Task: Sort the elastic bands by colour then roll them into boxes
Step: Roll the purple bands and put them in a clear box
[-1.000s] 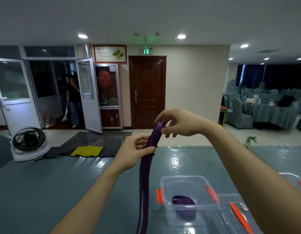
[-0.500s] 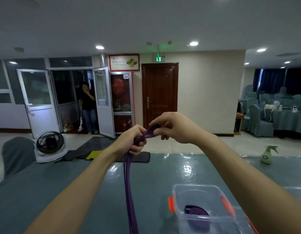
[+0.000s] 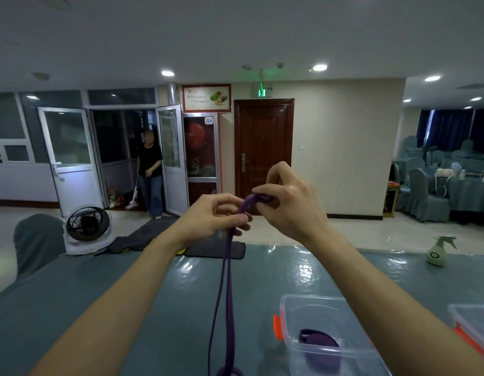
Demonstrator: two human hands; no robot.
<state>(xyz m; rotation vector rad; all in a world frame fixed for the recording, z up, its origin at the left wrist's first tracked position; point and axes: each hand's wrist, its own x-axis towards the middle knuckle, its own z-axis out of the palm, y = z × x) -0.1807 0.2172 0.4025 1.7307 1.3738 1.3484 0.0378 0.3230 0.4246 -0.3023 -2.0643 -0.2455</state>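
In the head view, a purple elastic band (image 3: 226, 280) is being held up above the table (image 3: 127, 308) near the frame centre. Its upper end, bent over into a curl, is being pinched between the curled fingers and thumb of the right hand (image 3: 287, 204). Just beside it, toward 8 o'clock, the doubled strands are being gripped by the curled fingers of the left hand (image 3: 211, 218). The remaining length is being left hanging toward 6 o'clock, down to the bottom edge. At 5 o'clock, a rolled purple band (image 3: 319, 341) is being contained in a clear box (image 3: 316, 302) with orange latches. A second clear box (image 3: 474, 316) is being cut off by the frame edge at 4 o'clock. A spray bottle (image 3: 437, 252) is being shown on the table at 3 o'clock.
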